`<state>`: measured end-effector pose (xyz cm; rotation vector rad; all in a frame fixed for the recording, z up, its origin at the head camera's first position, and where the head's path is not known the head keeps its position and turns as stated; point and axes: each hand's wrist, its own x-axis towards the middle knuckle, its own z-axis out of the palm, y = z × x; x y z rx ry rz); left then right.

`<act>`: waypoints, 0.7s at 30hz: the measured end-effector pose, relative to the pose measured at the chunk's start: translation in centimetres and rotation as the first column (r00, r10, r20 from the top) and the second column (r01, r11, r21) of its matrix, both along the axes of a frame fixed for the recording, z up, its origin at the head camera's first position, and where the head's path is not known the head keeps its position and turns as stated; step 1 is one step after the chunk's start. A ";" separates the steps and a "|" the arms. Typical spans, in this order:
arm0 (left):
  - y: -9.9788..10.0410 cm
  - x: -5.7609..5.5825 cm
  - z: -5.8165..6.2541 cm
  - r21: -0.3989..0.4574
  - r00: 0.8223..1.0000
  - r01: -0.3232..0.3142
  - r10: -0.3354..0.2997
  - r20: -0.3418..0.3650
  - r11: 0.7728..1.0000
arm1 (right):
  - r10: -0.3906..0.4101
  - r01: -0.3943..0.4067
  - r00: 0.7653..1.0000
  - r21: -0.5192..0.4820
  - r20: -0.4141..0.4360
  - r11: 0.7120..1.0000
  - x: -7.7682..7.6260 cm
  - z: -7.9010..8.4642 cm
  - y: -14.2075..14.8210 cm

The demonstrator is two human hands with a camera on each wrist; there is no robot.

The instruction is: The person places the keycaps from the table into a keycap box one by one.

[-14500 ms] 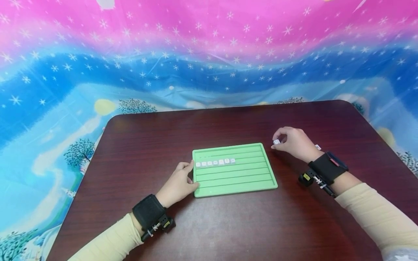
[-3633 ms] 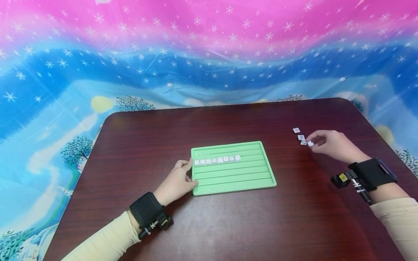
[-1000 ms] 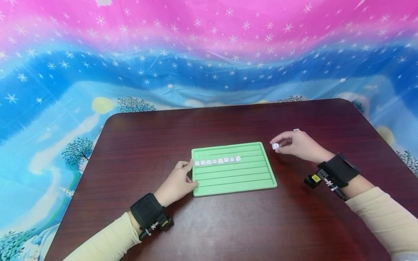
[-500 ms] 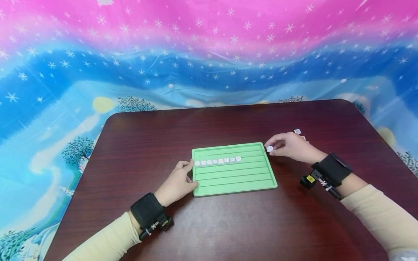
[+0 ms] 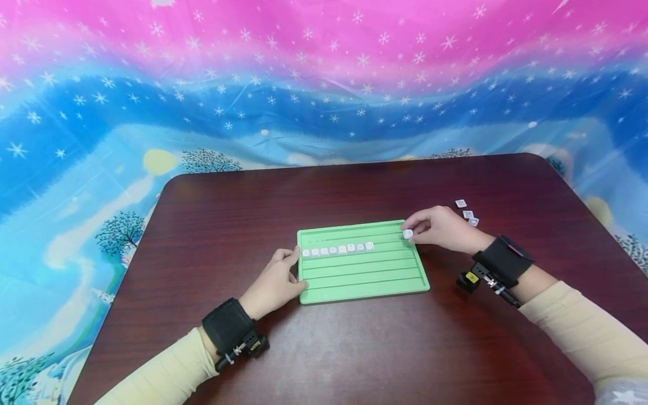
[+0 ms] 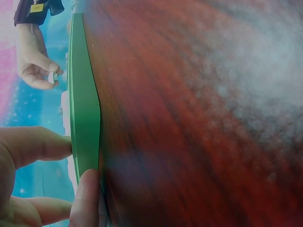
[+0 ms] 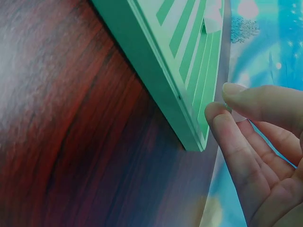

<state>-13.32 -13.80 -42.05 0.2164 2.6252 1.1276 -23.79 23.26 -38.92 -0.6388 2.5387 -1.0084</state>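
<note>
Just above the back right corner of a green ridged tray (image 5: 364, 279), my right hand (image 5: 445, 229) pinches a white keycap (image 5: 408, 233) between thumb and fingers. Most of that keycap (image 7: 238, 116) is hidden by the fingers in the right wrist view. A row of several white keycaps (image 5: 333, 251) lies along one groove, starting at the tray's left side. My left hand (image 5: 273, 287) holds the tray's left edge. In the left wrist view, the thumb (image 6: 86, 198) presses the tray's side wall while a finger touches its upper edge.
Loose white keycaps (image 5: 460, 203) lie on the dark wooden table (image 5: 324, 349), behind and right of the tray. A patterned blue and pink cloth (image 5: 324, 101) hangs past the table's far edge. Each wrist wears a black strap with a camera.
Since one second ago, my right hand has carried the keycap leftward to over the tray's right side, uncovering the loose keycaps. Earlier, the row grew by one keycap. My left hand stays put.
</note>
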 end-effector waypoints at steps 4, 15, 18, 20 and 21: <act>0.0 0.0 0.0 0.001 1.000 0.000 0.000 -0.004 1.000 | 0.019 -0.019 1.000 -0.004 0.001 1.000 -0.1 -0.2 -0.4; -0.1 -0.1 0.1 -0.007 1.000 0.002 -0.002 0.009 1.000 | 0.070 -0.070 0.997 -0.017 -0.014 0.997 0.1 -0.1 -1.4; -0.1 -0.1 0.0 0.004 1.000 0.001 -0.001 0.011 1.000 | 0.070 -0.070 0.998 -0.008 0.005 0.998 0.1 0.0 -1.7; -0.1 -0.1 -0.1 0.006 1.000 0.001 -0.001 0.010 1.000 | 0.078 -0.078 0.997 -0.002 0.013 0.997 0.1 0.0 -1.9; -0.1 -0.1 -0.1 0.006 1.000 0.002 -0.002 0.008 1.000 | 0.083 -0.083 0.996 0.001 0.016 0.997 0.1 0.0 -2.1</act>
